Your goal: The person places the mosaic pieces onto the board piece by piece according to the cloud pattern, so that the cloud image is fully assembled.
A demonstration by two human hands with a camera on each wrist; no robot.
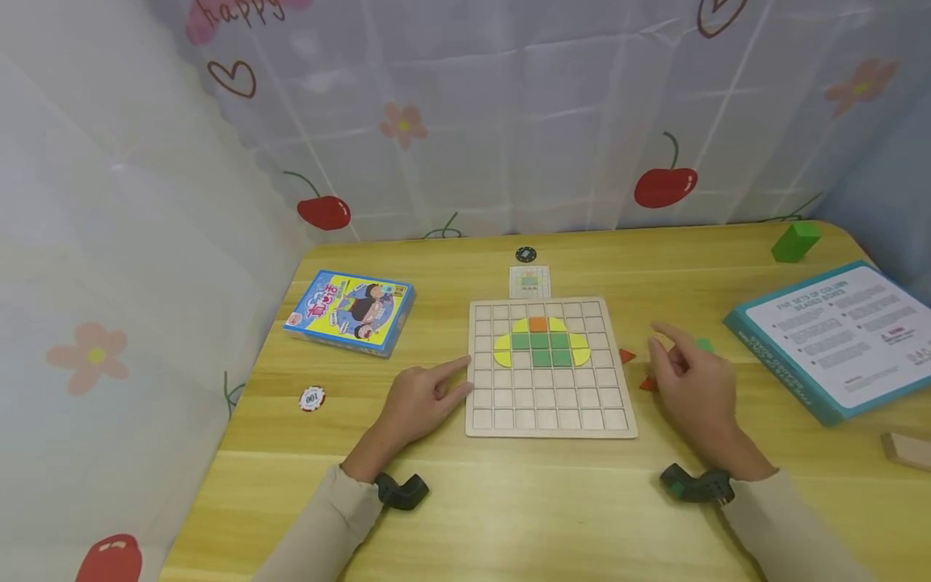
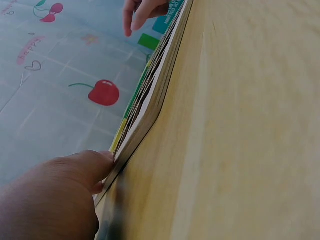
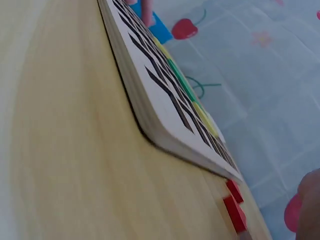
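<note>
A wooden grid board (image 1: 550, 404) lies mid-table with yellow, green and orange tiles (image 1: 540, 341) set in its upper rows. My left hand (image 1: 423, 399) rests on the table, its straight fingers touching the board's left edge (image 2: 145, 117). My right hand (image 1: 692, 380) hovers just right of the board, fingers relaxed and holding nothing, over loose red pieces (image 1: 627, 356) and a green piece (image 1: 703, 345). In the right wrist view the board's corner (image 3: 165, 125) and two red pieces (image 3: 234, 202) show.
A blue card box (image 1: 351, 311) lies at the left, a poker chip (image 1: 312, 398) near it. A small pattern card (image 1: 529, 281) and a dark chip (image 1: 526, 255) sit behind the board. A teal box lid (image 1: 836, 339), a green block (image 1: 795, 240) and a wooden piece (image 1: 907, 449) are at the right.
</note>
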